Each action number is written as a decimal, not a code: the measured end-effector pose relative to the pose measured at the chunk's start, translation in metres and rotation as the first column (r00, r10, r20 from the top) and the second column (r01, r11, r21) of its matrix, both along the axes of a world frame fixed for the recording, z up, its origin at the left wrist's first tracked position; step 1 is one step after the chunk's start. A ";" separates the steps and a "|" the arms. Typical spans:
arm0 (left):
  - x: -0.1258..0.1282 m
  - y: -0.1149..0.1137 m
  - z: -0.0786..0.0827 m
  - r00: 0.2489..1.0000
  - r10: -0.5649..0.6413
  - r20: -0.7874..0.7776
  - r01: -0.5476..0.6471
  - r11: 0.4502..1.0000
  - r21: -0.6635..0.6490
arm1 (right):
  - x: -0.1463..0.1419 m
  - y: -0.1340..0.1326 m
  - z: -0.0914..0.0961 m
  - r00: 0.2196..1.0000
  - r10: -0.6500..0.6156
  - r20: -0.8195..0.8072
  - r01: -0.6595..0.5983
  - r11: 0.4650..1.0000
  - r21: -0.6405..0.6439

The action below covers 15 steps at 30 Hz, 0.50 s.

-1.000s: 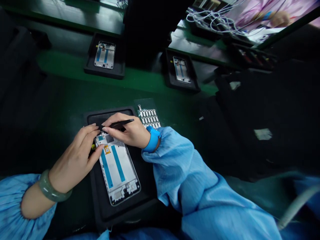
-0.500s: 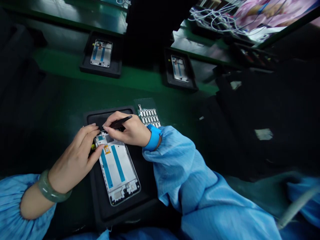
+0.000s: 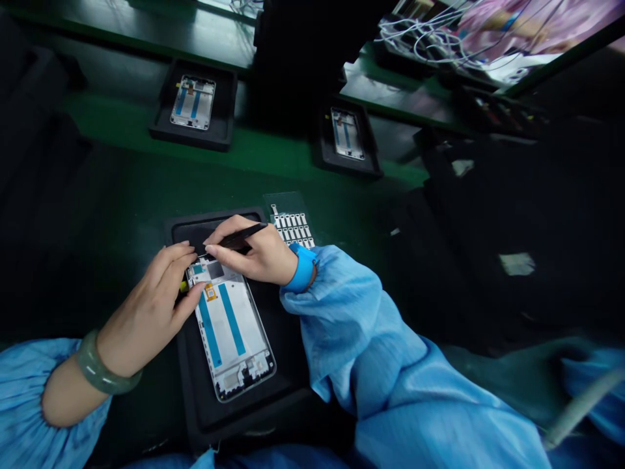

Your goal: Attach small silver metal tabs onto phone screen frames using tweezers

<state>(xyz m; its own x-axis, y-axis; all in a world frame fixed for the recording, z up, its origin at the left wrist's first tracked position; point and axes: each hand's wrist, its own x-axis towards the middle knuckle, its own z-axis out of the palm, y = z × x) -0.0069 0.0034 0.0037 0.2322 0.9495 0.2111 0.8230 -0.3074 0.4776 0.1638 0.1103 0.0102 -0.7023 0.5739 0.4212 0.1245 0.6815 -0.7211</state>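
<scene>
A phone display frame (image 3: 229,332) lies face down in a black tray (image 3: 215,221), showing a white back with blue strips and a small yellow-orange label. My left hand (image 3: 151,299) grips the frame's upper left edge, and a small yellow item shows beneath the fingers. My right hand (image 3: 254,254) holds black tweezers (image 3: 239,238) like a pen, their tips low over the frame's top end. The hand hides part of that end. Beside the hand lies a clear sheet of small white parts (image 3: 293,228).
Farther up the green bench, black trays hold similar frames (image 3: 193,103) (image 3: 346,133). White cables (image 3: 420,45) and a pink sleeve (image 3: 508,19) of another person show at top right. Blue sleeves cover my forearms. Dark mats fill the right side.
The right hand and tweezers have shifted slightly, with the tweezers tilted a little flatter. The left hand stays on the frame. The far trays drift left as the view moves.
</scene>
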 end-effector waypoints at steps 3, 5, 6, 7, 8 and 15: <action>0.000 0.000 0.001 1.000 0.003 0.001 -0.003 1.000 -0.004 | 0.000 0.000 0.002 1.000 0.000 0.009 0.000 1.000 -0.006; 0.001 0.000 0.001 1.000 0.005 -0.001 -0.005 1.000 -0.009 | 0.000 0.000 0.003 1.000 0.012 0.024 -0.012 1.000 -0.001; 0.001 0.000 0.001 1.000 0.005 -0.001 -0.005 1.000 -0.010 | 0.000 0.000 0.003 0.999 0.019 0.037 -0.019 1.000 0.004; 0.001 0.000 0.001 1.000 0.005 -0.001 -0.005 1.000 -0.009 | -0.001 0.001 0.004 0.998 0.027 0.053 -0.028 1.000 0.010; 0.001 0.000 0.001 1.000 0.004 -0.001 -0.004 1.000 -0.008 | -0.001 0.002 0.005 0.997 0.037 0.071 -0.038 0.999 0.016; 0.000 0.000 0.001 1.000 -0.001 0.002 0.001 1.000 0.003 | -0.005 0.010 0.020 0.959 0.192 0.208 -0.199 0.980 0.012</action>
<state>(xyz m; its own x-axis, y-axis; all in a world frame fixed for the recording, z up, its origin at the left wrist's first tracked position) -0.0064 0.0037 0.0046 0.2325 0.9487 0.2141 0.8218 -0.3094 0.4785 0.1586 0.1205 0.0298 -0.8724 0.4054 0.2729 0.1290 0.7297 -0.6715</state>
